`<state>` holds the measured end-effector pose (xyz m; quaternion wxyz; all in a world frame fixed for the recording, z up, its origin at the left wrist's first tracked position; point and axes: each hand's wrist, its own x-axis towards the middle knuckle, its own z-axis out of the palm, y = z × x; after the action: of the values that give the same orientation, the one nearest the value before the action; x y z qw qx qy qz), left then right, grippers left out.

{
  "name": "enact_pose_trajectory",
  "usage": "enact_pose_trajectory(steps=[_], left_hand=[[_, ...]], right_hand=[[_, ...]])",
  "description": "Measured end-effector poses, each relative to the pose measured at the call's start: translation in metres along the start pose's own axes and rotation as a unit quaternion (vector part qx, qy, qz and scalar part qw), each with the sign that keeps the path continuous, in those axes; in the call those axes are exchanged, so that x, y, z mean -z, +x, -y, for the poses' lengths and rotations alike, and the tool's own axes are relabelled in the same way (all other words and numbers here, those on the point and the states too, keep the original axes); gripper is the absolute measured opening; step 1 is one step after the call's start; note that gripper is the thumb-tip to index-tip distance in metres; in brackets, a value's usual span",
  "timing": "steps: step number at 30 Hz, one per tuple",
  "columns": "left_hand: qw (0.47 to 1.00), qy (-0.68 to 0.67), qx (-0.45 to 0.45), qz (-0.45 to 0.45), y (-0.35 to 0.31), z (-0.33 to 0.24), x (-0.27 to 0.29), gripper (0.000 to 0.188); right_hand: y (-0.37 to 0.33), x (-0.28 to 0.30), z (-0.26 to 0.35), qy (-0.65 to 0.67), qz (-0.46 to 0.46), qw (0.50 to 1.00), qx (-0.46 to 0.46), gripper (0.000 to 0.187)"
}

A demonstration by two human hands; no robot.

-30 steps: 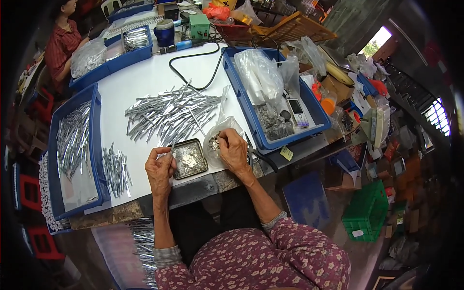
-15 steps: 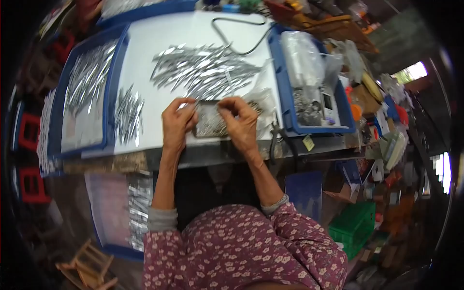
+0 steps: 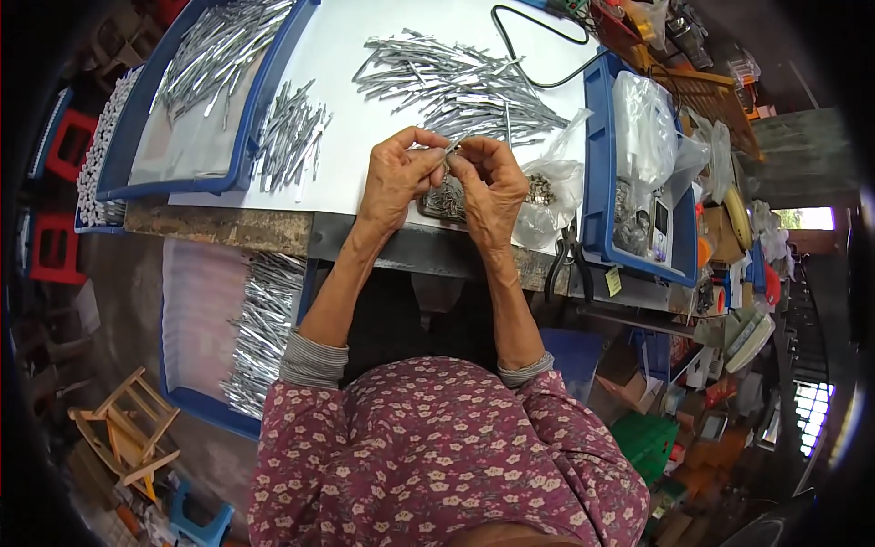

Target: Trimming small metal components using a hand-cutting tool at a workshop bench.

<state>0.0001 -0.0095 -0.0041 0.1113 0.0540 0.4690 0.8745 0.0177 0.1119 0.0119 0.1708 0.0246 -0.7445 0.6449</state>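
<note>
Over the table's near edge, my left hand and my right hand meet at the fingertips. Both are closed in a pinch around a small silver metal strip; its lower part is hidden by the fingers. Just below them sits a shallow tray of small metal parts, partly covered by my hands. Beside my right hand lies a clear plastic bag with small brass-coloured parts. Beyond my hands spreads a loose pile of flat silver strips, with a smaller pile to the left.
A blue tray of silver strips stands at left. At right a blue bin holds plastic bags and parts. Black-handled pliers hang over the table edge. A black cable curves behind. Another blue tray sits low at left.
The whole view has shifted, the table now higher and further right. My hands, apart over the small tray before, have come together, and a silver strip now shows between their fingertips.
</note>
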Motion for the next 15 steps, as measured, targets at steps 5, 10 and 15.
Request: enact_pose_trajectory(steps=[5, 10, 15], left_hand=[[1.0, -0.005, -0.004, 0.003, 0.0008, -0.0016, -0.0025, 0.014], [1.0, 0.012, -0.005, 0.008, 0.001, -0.0012, -0.0007, 0.014], [1.0, 0.021, -0.008, 0.003, 0.0016, -0.0007, -0.0002, 0.015]], right_hand=[[0.0031, 0.0006, -0.0038, 0.002, -0.013, 1.0, 0.021, 0.016], [0.0035, 0.0009, -0.0069, -0.021, -0.013, 0.999, 0.041, 0.016], [0.006, 0.0022, -0.0089, -0.058, -0.01, 0.996, 0.069, 0.017]])
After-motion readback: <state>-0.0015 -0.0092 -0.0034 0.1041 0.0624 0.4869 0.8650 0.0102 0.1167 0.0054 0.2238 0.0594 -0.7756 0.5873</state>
